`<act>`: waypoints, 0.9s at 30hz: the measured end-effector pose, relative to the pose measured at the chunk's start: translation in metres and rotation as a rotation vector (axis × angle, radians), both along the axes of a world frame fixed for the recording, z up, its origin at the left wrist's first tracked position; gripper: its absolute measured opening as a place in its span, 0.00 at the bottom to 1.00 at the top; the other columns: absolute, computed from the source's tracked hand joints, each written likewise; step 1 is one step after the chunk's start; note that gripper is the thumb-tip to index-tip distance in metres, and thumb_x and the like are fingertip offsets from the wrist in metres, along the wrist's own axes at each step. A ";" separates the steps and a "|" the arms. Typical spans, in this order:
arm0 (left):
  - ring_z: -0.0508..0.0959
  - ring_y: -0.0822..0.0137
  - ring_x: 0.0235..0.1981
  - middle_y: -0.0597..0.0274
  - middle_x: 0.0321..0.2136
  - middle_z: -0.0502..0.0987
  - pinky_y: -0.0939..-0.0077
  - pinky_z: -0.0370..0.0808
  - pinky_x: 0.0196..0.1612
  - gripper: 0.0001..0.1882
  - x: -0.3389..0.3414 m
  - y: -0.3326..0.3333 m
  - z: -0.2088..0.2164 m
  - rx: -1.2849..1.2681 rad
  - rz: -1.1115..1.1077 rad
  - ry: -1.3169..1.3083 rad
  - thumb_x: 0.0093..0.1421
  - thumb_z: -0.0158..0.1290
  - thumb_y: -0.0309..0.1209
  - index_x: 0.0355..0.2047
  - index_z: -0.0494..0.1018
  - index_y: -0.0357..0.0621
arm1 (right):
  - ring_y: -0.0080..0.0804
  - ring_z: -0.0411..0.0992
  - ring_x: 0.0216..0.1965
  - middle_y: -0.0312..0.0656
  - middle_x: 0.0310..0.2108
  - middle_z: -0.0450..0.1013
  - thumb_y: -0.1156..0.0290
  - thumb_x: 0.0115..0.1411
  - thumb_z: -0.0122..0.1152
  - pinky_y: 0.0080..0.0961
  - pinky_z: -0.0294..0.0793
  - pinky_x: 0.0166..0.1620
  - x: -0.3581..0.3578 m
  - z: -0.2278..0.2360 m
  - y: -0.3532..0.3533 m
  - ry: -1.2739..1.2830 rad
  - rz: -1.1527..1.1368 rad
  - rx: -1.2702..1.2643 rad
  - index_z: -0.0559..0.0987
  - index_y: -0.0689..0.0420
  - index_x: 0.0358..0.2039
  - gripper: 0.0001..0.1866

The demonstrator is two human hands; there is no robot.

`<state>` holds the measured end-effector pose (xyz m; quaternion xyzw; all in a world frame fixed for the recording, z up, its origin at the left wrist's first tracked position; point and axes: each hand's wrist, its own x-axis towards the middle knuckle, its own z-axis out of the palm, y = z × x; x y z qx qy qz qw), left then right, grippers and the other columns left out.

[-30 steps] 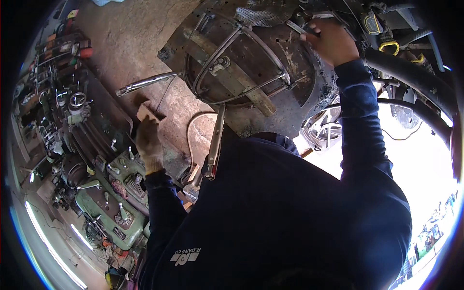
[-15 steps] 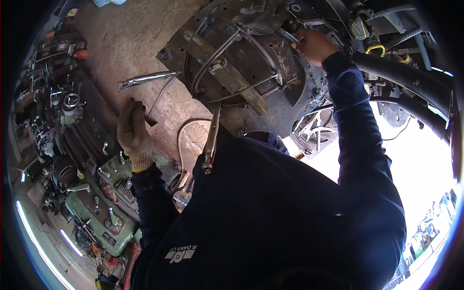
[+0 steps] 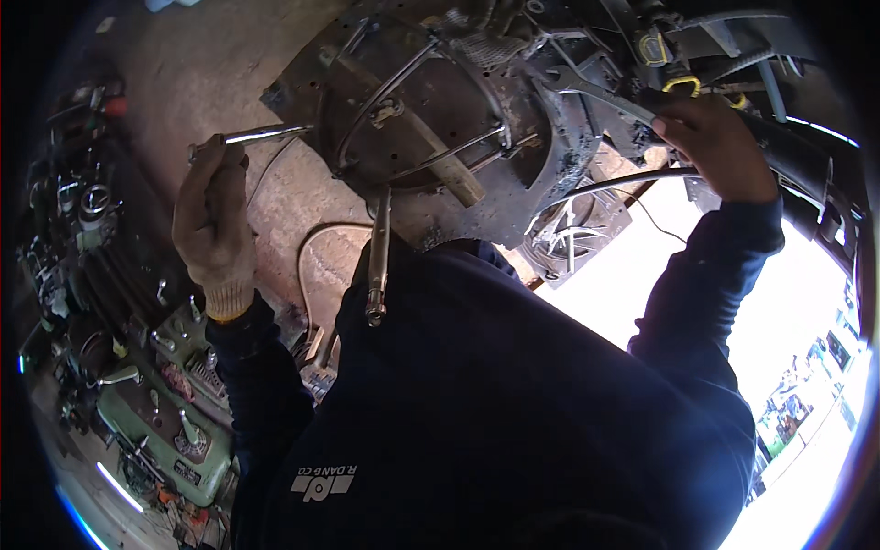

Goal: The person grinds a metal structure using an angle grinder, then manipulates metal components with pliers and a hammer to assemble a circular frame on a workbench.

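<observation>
My right hand (image 3: 720,147), bare, is closed on the end of a steel open-end wrench (image 3: 605,94), whose jaw points left over a dark metal plate (image 3: 509,206). My left hand (image 3: 215,229), in a worn tan work glove, has its fingers over the outer end of a shiny metal bar (image 3: 266,135) sticking out left from the plate. A second metal bar (image 3: 379,261) points from the plate toward my body. On the plate lie a bent-rod frame (image 3: 367,115) and a flat strip (image 3: 449,174) with a bolt (image 3: 385,112) at its middle.
A patterned glove (image 3: 490,46) lies at the plate's far edge. Yellow-and-black tape measures (image 3: 654,48) and thick dark tubes crowd the far right. At left stands a green lathe (image 3: 165,431) with levers and handwheel. A hose (image 3: 307,261) curves over the floor.
My right hand has lifted the wrench off the plate and moved right and nearer. My left hand has reached the end of the left bar. The view has shifted slightly.
</observation>
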<state>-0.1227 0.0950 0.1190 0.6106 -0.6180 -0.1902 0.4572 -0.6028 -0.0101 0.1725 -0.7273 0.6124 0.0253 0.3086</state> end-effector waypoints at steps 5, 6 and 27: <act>0.83 0.63 0.46 0.48 0.46 0.82 0.72 0.81 0.49 0.16 -0.025 -0.025 0.003 0.043 -0.109 0.065 0.65 0.54 0.15 0.53 0.75 0.36 | 0.24 0.72 0.32 0.41 0.30 0.77 0.64 0.64 0.64 0.26 0.71 0.37 -0.011 -0.007 -0.002 -0.283 -0.100 0.030 0.82 0.63 0.47 0.17; 0.84 0.62 0.44 0.48 0.45 0.82 0.72 0.82 0.47 0.15 -0.028 -0.032 0.009 -0.015 -0.121 -0.119 0.65 0.54 0.17 0.52 0.76 0.37 | 0.24 0.72 0.33 0.40 0.32 0.78 0.64 0.65 0.63 0.26 0.71 0.38 -0.010 -0.023 -0.010 -0.376 -0.089 0.056 0.81 0.63 0.48 0.17; 0.81 0.51 0.42 0.52 0.40 0.80 0.57 0.79 0.45 0.18 -0.144 -0.141 0.035 -0.070 -0.548 -0.670 0.65 0.55 0.45 0.49 0.74 0.49 | 0.27 0.75 0.44 0.41 0.40 0.78 0.68 0.69 0.60 0.26 0.72 0.51 0.022 -0.034 -0.087 -0.543 0.260 -0.133 0.80 0.62 0.50 0.13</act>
